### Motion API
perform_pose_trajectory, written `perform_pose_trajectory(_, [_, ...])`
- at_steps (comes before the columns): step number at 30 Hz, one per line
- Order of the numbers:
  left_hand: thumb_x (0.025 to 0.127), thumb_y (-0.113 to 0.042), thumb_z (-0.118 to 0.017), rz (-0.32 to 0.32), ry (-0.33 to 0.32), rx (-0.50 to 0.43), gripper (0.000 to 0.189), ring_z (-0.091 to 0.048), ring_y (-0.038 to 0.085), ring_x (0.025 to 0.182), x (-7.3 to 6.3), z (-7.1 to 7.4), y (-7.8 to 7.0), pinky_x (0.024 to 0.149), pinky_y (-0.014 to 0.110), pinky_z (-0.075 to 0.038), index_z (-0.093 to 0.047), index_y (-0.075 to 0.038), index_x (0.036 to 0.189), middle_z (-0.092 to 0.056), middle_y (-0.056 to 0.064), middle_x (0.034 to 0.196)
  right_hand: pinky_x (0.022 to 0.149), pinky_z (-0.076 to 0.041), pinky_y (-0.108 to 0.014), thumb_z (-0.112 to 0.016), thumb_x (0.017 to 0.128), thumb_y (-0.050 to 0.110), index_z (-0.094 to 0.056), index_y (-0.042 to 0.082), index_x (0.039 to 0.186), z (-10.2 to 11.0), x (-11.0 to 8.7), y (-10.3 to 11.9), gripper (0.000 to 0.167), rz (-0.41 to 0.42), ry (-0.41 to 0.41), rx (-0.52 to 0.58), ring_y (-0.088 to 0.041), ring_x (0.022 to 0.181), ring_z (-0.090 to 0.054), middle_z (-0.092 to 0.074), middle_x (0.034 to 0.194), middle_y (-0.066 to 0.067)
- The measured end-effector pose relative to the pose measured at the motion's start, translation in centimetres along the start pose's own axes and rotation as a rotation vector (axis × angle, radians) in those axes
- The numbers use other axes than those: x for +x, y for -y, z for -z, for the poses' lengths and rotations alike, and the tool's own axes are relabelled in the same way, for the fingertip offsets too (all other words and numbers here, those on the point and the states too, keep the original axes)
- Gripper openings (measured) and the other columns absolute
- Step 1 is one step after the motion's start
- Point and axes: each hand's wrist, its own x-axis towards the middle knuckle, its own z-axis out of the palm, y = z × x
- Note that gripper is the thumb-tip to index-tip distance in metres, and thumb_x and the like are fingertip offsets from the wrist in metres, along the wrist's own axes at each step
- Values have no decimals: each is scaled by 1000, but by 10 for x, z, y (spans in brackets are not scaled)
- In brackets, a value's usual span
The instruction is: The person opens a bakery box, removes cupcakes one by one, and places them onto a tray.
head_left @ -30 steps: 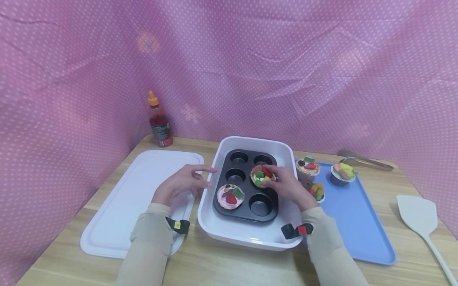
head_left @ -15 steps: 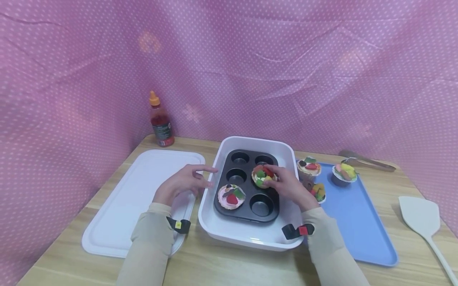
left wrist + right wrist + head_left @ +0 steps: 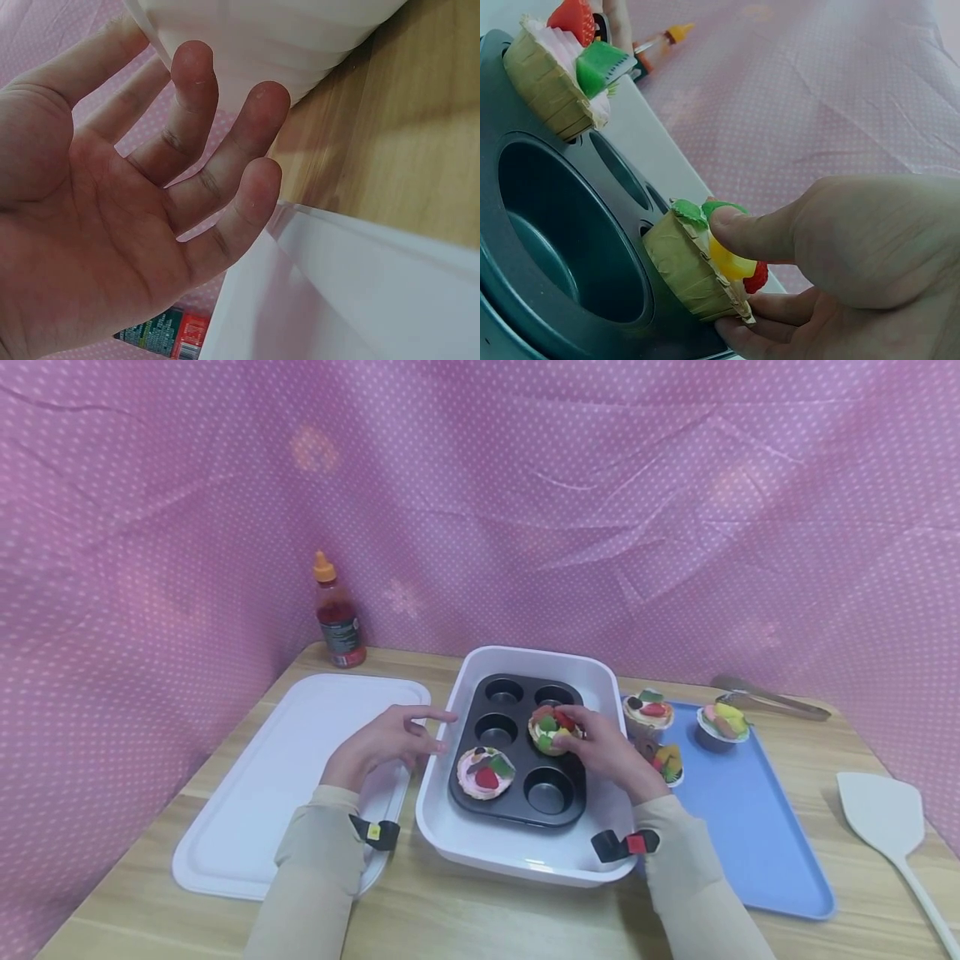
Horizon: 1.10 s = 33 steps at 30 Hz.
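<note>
My right hand (image 3: 607, 750) pinches a fruit-topped cupcake (image 3: 682, 266) between thumb and fingers. That cupcake sits at the right middle cup of a dark muffin tin (image 3: 517, 817). A second cupcake (image 3: 485, 774), with pink cream, a red berry and a green piece on top, rests in the tin's front left cup. The tin lies inside a deep white tub (image 3: 525, 864). My left hand (image 3: 384, 742) holds nothing; its fingers are loosely bent, with the thumb and index fingertips at the tub's left rim. In the left wrist view its palm and fingers (image 3: 259, 191) show beside the tub wall.
A white tray (image 3: 277, 777) lies on the left, a sauce bottle (image 3: 339, 618) behind it. On the right, a blue tray (image 3: 750, 835) bears several cupcakes, among them one with yellow topping (image 3: 722, 727). Tongs (image 3: 772, 696) lie at the back right, a white spatula (image 3: 883, 814) at far right.
</note>
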Motion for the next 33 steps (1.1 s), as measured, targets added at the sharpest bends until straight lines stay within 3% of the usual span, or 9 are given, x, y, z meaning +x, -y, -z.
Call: perform_pose_trajectory(33, [88, -22, -78, 10, -3, 4, 54, -65, 27, 78, -1, -1, -1, 71, 35, -56, -62, -29, 138, -69, 9, 87, 113, -38, -59, -63, 100, 26, -42, 8, 151, 2, -1, 1, 57, -55, -25, 65, -39, 138, -46, -50, 148, -21])
